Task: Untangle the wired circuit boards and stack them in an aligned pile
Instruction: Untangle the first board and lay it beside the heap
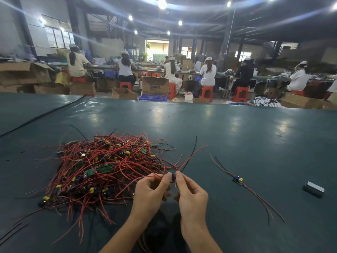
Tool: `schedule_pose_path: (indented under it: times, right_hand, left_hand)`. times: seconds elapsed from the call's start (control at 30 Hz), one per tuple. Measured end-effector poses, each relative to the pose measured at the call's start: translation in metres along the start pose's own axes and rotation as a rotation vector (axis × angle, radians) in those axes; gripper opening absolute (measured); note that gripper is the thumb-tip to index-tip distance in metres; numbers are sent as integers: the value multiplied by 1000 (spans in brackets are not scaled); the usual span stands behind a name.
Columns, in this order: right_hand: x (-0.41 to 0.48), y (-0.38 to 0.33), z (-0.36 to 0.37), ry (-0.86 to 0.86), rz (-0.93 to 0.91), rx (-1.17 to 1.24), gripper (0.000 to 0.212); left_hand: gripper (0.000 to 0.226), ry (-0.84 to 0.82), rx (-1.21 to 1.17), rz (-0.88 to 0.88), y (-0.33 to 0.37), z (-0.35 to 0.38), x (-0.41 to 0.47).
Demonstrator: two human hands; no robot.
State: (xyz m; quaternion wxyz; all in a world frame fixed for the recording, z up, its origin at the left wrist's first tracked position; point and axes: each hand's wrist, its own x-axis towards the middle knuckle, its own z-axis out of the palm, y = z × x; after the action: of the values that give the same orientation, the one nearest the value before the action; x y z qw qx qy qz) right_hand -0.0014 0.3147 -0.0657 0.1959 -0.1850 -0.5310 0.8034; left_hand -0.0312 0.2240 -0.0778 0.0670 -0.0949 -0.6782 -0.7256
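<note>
You are pinching a small board (173, 177) between the fingertips of your left hand (151, 195) and right hand (193, 198), above the table (237, 128). The tangled pile (109, 167) is lying just left of your hands. A loose board (238, 179) is lying apart on the right.

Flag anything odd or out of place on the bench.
Nothing looks damaged or spilled. The tangled pile sprawls at left, wires splayed over the mat. One freed board lies alone at right, wires trailing; no stack yet. The left hand and right hand pinch a second board. A grey block sits near the right edge, purpose unclear.
</note>
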Motion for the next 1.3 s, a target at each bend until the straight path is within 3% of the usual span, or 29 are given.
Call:
schedule_pose_path:
  times: [0.3, 0.63, 0.87, 1.07, 1.13, 1.3]
  right_hand:
    - [-5, 2, 0, 4, -108, -133, 17]
    - [-2, 1, 1, 61, 63, 60, 21]
    - [-8, 0, 4, -3, 121, 94, 13]
    - [-5, 0, 3, 1, 200, 96, 13]
    - [-3, -1, 3, 26, 248, 111, 5]
    - [5, -5, 3, 122, 306, 161, 8]
  left_hand:
    - [33, -21, -3, -40, -9, -4, 0]
    - [39, -92, -9, -67, -10, 3, -1]
    - [36, 6, -113, -149, -12, 3, 0]
    - [40, -43, -141, -174, -9, 3, -3]
    - [36, -10, -141, -192, -9, 5, -2]
    - [26, 100, -227, -236, -7, 8, 2]
